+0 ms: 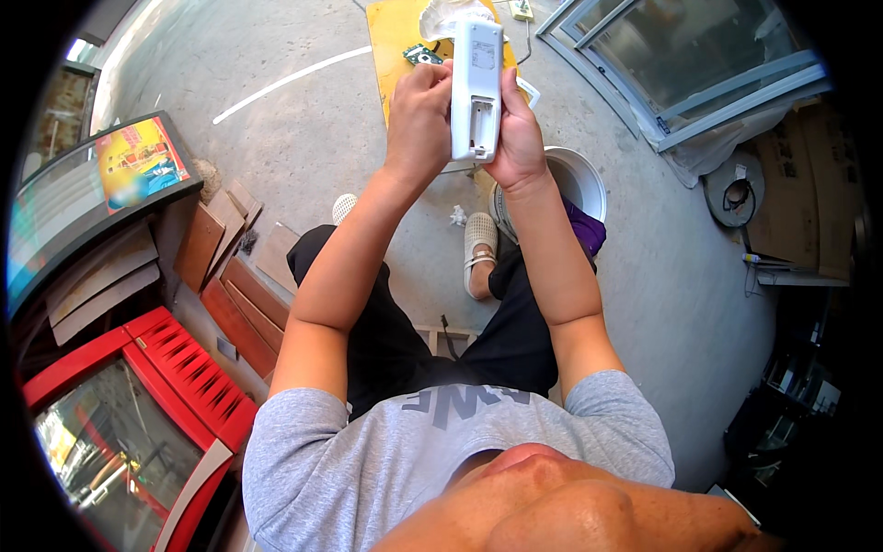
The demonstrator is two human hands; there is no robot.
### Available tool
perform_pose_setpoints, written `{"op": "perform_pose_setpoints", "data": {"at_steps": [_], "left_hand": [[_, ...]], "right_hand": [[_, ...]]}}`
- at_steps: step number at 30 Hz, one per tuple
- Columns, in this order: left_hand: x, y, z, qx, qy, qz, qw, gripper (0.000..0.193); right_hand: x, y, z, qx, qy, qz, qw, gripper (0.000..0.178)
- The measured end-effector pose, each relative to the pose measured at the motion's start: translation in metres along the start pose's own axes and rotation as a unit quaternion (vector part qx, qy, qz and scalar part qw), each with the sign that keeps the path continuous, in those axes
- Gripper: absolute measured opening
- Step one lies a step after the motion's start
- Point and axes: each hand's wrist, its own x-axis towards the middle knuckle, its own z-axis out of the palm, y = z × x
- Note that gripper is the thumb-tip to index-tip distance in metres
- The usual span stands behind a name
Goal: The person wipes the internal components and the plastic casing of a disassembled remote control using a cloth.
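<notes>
Hands hold a long white plastic remote control (476,87) upright above the person's knees: left hand (418,115) wraps its left edge, right hand (517,138) cups the right. Beneath lie a yellow board (395,41) and a white bucket (589,179) on concrete.

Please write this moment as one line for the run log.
left hand: holds white remote | right hand: holds it too | remote: upright, back compartment open
</notes>
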Motion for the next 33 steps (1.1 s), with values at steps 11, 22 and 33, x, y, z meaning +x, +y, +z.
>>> {"op": "perform_pose_setpoints", "data": {"at_steps": [11,22,33], "left_hand": [[0.008,0.001,-0.011,-0.169,-0.169,-0.010,0.971,0.044],[0.009,-0.012,-0.021,-0.330,-0.174,-0.223,0.901,0.067],[0.002,0.010,0.006,-0.623,-0.092,-0.314,0.710,0.062]], "right_hand": [[0.006,-0.021,-0.016,0.080,0.008,-0.098,0.992,0.057],[0.002,-0.021,-0.001,-0.044,0.015,-0.091,0.995,0.058],[-0.005,0.007,0.006,-0.606,0.063,-0.232,0.758,0.047]]}}
